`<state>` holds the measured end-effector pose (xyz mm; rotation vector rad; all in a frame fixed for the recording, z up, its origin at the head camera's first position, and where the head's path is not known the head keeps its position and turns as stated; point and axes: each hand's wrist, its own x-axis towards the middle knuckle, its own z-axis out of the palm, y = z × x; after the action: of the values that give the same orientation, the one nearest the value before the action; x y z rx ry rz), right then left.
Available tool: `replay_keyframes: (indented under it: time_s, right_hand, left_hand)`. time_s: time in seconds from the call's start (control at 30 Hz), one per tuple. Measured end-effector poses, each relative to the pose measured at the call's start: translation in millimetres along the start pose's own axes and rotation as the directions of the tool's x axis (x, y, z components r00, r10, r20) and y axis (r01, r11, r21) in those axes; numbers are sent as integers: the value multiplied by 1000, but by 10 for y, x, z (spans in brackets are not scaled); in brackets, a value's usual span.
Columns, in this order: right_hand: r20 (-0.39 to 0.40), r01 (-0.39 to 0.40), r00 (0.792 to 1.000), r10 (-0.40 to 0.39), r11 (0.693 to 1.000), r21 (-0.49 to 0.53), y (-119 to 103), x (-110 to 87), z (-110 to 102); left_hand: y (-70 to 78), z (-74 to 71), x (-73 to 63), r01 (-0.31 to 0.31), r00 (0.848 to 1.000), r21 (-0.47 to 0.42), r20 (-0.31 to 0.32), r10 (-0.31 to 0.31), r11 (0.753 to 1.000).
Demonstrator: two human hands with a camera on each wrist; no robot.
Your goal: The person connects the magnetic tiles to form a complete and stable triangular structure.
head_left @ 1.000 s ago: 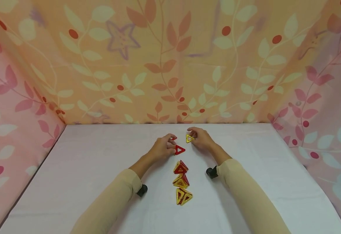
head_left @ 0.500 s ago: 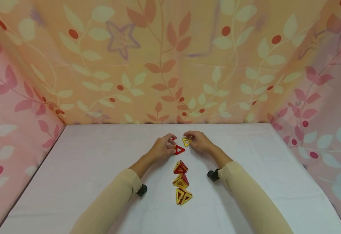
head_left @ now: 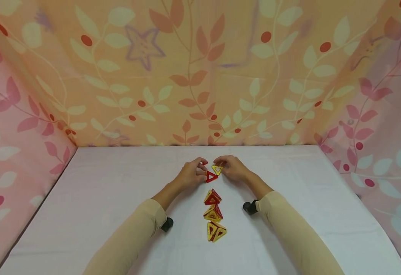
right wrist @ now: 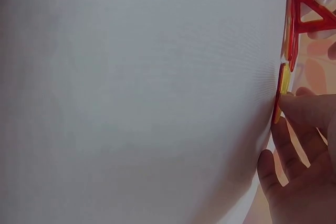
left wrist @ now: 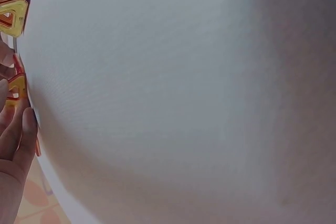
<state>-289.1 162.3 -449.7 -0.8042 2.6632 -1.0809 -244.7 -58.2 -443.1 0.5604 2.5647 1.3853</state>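
Observation:
My left hand [head_left: 190, 173] holds a red triangular magnetic tile [head_left: 211, 176] between thumb and fingers. Another red bit [head_left: 204, 163] shows by its fingertips. In the left wrist view a yellow tile [left wrist: 18, 87] sits at the fingers of the same hand. My right hand [head_left: 234, 168] pinches a yellow triangular magnetic tile [head_left: 217, 169], whose lower corner overlaps the red tile in the head view. From the right wrist, that yellow tile [right wrist: 285, 80] shows red beside it near the white surface, and a red triangle [right wrist: 310, 17] stands up beyond it.
Three small red-and-yellow pyramids stand in a column toward me: a far one [head_left: 212, 197], a middle one [head_left: 213, 212] and a near one [head_left: 216, 231]. White cloth [head_left: 118, 183] covers the table. A patterned curtain [head_left: 200, 76] rises at the back edge.
My right hand has moved left and nearer, bringing the yellow tile from apart to overlapping the red one. The left hand and the pyramids have stayed in place.

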Motion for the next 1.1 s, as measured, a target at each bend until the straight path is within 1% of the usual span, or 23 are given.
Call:
replay_keyframes:
  time_s: [0.2,0.43,0.67,0.97,1.1]
  right_hand:
    - [9,-13,1000,13,1000,-7,-37,14,19]
    - [12,-40,999,40,999,-13,-77,13,31]
    - [0,-48,999,48,998,-34,-93,4,47]
    - [-9,-81,997,80,997,-17,-100,1,53]
    - [4,-99,995,99,995,-18,-116,5,50]
  left_hand:
    - [-8,4,-6,-11,1000,14,-10,12,1000]
    - [-3,9,-4,7,1000,11,3,-7,1000]
    - [3,10,-3,9,1000,11,-3,-9,1000]
    - [-9,17,-9,15,1000,4,-4,-15,1000]
    - [-9,12,-10,17,1000,10,-4,-17,1000]
